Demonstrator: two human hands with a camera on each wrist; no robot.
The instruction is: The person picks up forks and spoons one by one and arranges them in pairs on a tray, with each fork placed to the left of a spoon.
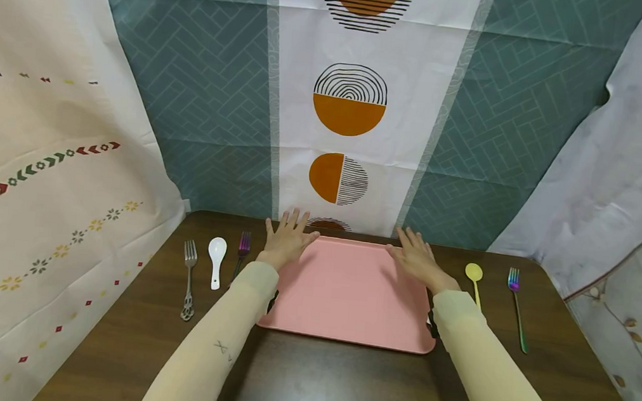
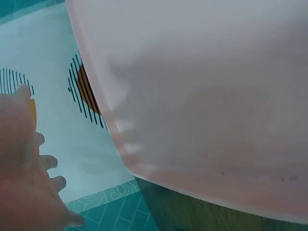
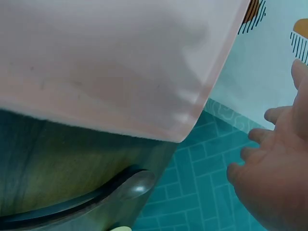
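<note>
A pink rectangular tray point(image 1: 353, 292) lies on the table. My left hand point(image 1: 287, 241) is over its far left corner, fingers spread and holding nothing. At the far right corner my right hand point(image 1: 418, 258) is likewise spread and empty. In the left wrist view the left hand point(image 2: 29, 163) shows at the left edge, apart from the tray point(image 2: 202, 120). The right wrist view has the right hand point(image 3: 274, 154) beside the tray's corner, with a gap between them. A dark, shiny spoon point(image 3: 137, 185) lies near the tray there; the right arm covers that spot in the head view.
Left of the tray lie a silver fork point(image 1: 189, 278), a white spoon point(image 1: 217, 255) and a purple fork point(image 1: 244, 245), partly behind the left sleeve. To the right are a yellow spoon point(image 1: 474, 273) and a rainbow-coloured fork point(image 1: 513, 284). A patterned cloth point(image 1: 210, 89) hangs behind the table.
</note>
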